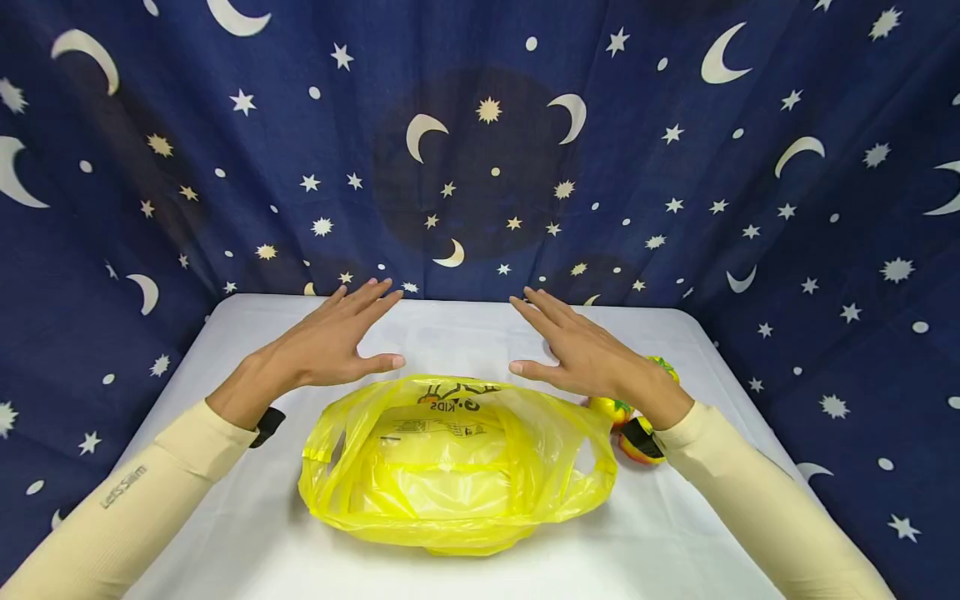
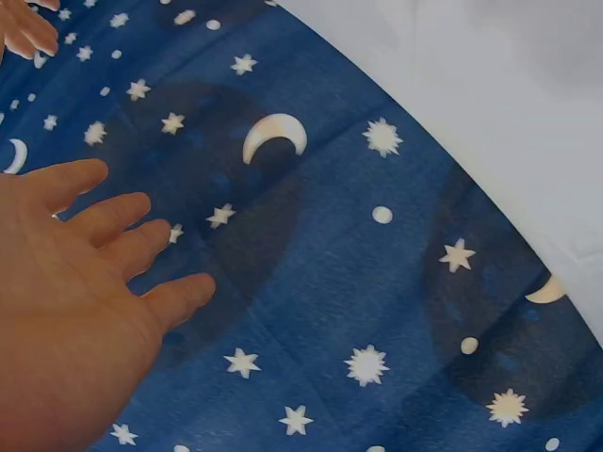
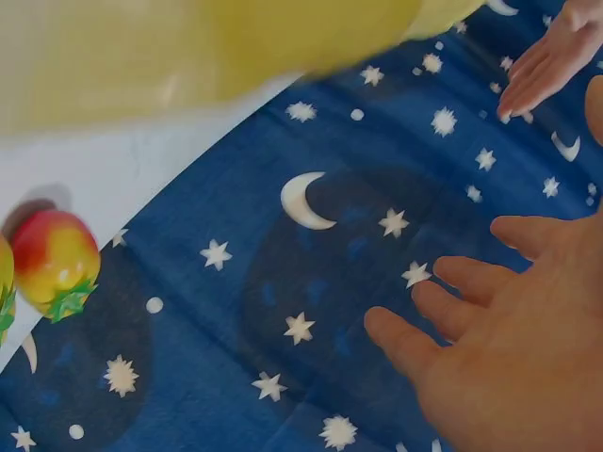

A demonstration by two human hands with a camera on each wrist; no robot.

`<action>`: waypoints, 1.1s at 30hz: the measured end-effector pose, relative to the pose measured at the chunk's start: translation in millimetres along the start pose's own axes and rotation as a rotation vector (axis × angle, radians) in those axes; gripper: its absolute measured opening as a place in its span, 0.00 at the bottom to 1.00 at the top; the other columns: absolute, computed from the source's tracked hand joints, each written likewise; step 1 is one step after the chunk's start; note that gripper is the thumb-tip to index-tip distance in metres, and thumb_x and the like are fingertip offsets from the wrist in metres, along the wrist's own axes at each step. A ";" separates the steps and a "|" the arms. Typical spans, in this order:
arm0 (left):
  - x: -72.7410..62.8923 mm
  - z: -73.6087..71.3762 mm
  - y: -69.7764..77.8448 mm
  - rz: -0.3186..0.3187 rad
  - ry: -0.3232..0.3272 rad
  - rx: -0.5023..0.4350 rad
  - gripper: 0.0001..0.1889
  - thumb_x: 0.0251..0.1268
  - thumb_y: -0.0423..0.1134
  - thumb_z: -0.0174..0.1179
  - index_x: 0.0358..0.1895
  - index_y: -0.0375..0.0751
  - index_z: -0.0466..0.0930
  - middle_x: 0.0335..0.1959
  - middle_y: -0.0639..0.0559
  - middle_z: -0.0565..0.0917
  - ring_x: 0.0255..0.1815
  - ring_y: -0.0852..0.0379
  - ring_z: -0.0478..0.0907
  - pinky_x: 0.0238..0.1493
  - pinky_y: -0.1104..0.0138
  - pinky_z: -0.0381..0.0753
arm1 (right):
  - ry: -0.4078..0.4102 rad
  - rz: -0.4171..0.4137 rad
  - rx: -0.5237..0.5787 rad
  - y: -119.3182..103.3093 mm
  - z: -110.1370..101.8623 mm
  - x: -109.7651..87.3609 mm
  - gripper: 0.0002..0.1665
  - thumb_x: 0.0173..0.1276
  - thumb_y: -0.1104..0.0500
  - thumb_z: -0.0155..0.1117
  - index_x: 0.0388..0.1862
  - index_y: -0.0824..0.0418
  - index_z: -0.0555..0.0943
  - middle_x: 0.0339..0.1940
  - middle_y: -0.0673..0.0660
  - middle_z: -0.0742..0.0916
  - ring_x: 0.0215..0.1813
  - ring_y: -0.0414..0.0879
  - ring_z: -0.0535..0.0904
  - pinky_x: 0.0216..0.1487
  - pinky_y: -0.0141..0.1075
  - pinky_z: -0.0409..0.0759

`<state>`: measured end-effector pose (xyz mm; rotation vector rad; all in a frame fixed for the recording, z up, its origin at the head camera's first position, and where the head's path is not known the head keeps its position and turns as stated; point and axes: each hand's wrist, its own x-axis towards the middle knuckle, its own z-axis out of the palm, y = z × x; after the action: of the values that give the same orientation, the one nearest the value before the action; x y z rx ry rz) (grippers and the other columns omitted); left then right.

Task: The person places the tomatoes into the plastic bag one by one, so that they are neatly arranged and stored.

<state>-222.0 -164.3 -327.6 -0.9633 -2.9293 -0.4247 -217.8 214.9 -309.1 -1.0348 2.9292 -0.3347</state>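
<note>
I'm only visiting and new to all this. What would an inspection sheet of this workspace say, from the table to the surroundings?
Surface: table with a white cover.
Job's things: yellow plastic bag, mouth spread open; red-and-yellow fruits with green leaves by its right end, partly hidden by the right wrist in the head view, so the count is uncertain.
Clutter: nothing seen.
Grippers: none, just bare hands; left hand and right hand are apart, fingers extended, holding nothing.
Cables: nothing seen.
Surroundings: dark blue curtain with pale moons and stars.
</note>
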 end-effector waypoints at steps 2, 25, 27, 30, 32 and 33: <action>-4.2 0.6 4.8 0.013 0.000 -0.001 0.51 0.66 0.73 0.54 0.83 0.47 0.47 0.83 0.45 0.46 0.83 0.44 0.41 0.77 0.44 0.37 | 0.000 -0.030 -0.016 -7.7 1.0 -5.1 0.54 0.69 0.23 0.51 0.85 0.41 0.44 0.85 0.51 0.47 0.83 0.52 0.44 0.74 0.61 0.55; -63.1 32.6 66.0 0.314 0.033 0.071 0.38 0.69 0.63 0.60 0.72 0.40 0.71 0.68 0.47 0.75 0.70 0.46 0.70 0.73 0.51 0.62 | -0.093 -0.117 -0.010 -53.1 42.8 -69.4 0.56 0.67 0.24 0.54 0.85 0.42 0.45 0.84 0.50 0.53 0.80 0.50 0.55 0.69 0.58 0.67; -66.8 37.8 67.2 0.317 0.030 0.076 0.36 0.69 0.62 0.60 0.70 0.40 0.72 0.66 0.47 0.77 0.68 0.47 0.72 0.72 0.51 0.64 | -0.073 -0.134 -0.012 -51.9 46.8 -71.7 0.56 0.68 0.26 0.57 0.85 0.43 0.46 0.84 0.50 0.54 0.80 0.50 0.56 0.70 0.57 0.67; -71.5 46.4 66.7 0.320 0.017 0.092 0.32 0.70 0.59 0.60 0.68 0.40 0.75 0.63 0.48 0.79 0.65 0.47 0.75 0.70 0.51 0.67 | -0.053 -0.148 -0.011 -49.9 53.9 -74.8 0.55 0.69 0.29 0.61 0.85 0.45 0.47 0.83 0.51 0.57 0.79 0.51 0.58 0.71 0.56 0.66; -74.2 52.3 64.9 0.320 0.010 0.098 0.30 0.70 0.56 0.61 0.66 0.39 0.77 0.61 0.48 0.81 0.64 0.48 0.76 0.69 0.51 0.68 | -0.055 -0.140 -0.008 -48.8 58.6 -76.6 0.55 0.69 0.30 0.61 0.85 0.45 0.48 0.83 0.50 0.58 0.79 0.50 0.59 0.71 0.55 0.65; -75.4 55.1 63.7 0.319 0.011 0.102 0.29 0.70 0.55 0.62 0.65 0.39 0.78 0.60 0.48 0.81 0.64 0.48 0.76 0.69 0.51 0.68 | -0.060 -0.135 -0.010 -48.1 60.7 -77.5 0.54 0.69 0.30 0.60 0.85 0.44 0.48 0.83 0.50 0.58 0.79 0.50 0.59 0.72 0.55 0.64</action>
<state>-120.6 -144.1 -373.3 -1.3744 -2.6859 -0.2605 -122.2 214.8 -362.7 -1.2252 2.8179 -0.2863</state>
